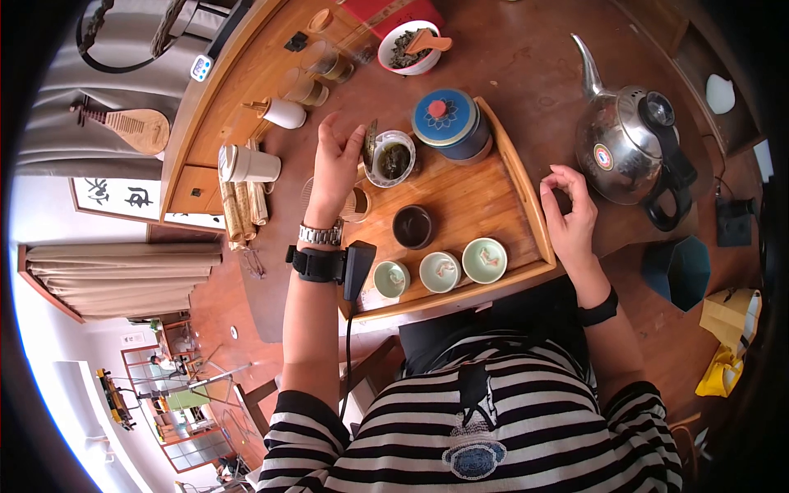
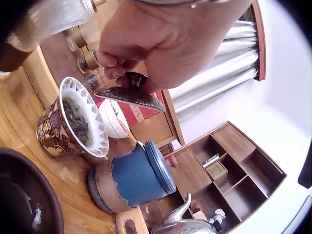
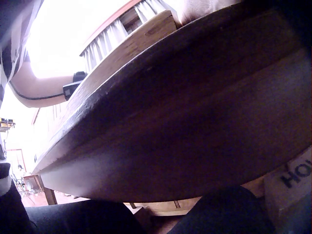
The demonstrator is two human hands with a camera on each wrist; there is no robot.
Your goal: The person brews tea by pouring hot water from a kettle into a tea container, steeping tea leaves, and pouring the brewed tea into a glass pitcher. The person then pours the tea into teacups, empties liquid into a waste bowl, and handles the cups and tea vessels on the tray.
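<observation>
My left hand pinches the knob of a dark patterned lid, held tilted beside the uncovered patterned bowl. Wet leaves lie inside that bowl, on the wooden tray. A blue canister stands next to it. Nearer to me on the tray are a dark cup and three pale green cups. My right hand rests beside the tray's right edge, fingers loosely bent, holding nothing.
Right of the tray stands a steel kettle with a black handle. Beyond the tray is a white bowl of dry leaves with a wooden scoop. Glass jars, a white cup and bamboo rolls stand at the left.
</observation>
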